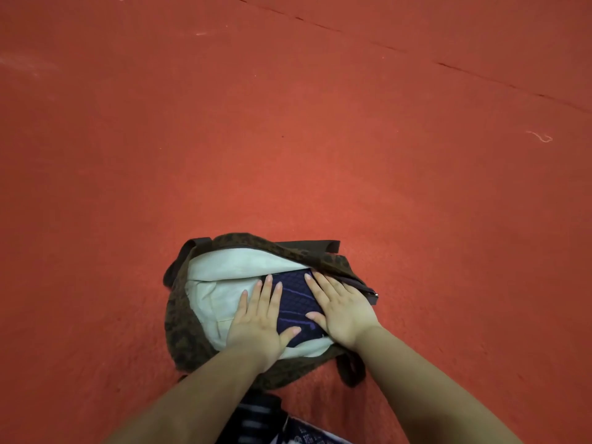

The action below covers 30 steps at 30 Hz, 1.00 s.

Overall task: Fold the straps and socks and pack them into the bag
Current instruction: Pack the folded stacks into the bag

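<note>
Left hand (261, 318) and right hand (341, 310), fingers flat, on dark fabric (296, 302) inside open bag (182, 331).

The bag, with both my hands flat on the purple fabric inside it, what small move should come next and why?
Probably lift both hands and pull the bag's brown flap over the opening. The left hand and right hand press flat on the folded purple fabric, which already lies inside on the pale lining, and the mouth gapes open.
</note>
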Each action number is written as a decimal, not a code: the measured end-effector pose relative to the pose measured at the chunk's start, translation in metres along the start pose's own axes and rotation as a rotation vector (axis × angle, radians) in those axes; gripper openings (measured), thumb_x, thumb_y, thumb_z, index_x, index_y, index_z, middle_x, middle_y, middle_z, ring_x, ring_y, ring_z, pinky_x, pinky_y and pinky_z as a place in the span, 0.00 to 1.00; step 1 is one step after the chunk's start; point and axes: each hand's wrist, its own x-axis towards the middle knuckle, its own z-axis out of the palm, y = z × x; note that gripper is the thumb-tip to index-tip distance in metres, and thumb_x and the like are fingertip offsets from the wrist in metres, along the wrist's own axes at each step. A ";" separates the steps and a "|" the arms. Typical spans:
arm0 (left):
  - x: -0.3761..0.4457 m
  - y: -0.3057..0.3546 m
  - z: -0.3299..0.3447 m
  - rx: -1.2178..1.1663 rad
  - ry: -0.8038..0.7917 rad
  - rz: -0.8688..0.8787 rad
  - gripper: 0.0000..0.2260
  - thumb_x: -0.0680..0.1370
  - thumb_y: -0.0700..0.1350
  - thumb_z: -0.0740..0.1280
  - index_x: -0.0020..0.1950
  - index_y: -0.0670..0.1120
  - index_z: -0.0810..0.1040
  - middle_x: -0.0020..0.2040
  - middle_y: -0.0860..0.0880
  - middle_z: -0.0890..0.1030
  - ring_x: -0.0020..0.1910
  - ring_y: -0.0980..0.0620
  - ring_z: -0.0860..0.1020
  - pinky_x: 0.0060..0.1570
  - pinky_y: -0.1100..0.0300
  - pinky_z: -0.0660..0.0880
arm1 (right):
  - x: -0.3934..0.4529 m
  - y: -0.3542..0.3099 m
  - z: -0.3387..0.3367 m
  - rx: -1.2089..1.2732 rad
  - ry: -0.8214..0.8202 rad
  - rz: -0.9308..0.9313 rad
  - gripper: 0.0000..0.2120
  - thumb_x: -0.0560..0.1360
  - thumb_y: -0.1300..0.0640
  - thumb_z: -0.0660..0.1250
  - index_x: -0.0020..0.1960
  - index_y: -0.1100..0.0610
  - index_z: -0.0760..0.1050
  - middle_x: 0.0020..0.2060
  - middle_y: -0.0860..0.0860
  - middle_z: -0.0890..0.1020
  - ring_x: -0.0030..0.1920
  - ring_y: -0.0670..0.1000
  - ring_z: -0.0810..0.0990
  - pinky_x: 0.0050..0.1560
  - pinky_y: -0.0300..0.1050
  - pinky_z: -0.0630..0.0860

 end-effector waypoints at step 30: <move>-0.215 0.055 0.023 -1.156 0.127 -0.108 0.19 0.80 0.41 0.62 0.72 0.45 0.67 0.64 0.47 0.76 0.63 0.48 0.74 0.66 0.54 0.67 | -0.249 -0.139 -0.019 1.438 0.236 0.876 0.17 0.69 0.62 0.74 0.55 0.60 0.75 0.48 0.53 0.83 0.48 0.53 0.82 0.47 0.41 0.75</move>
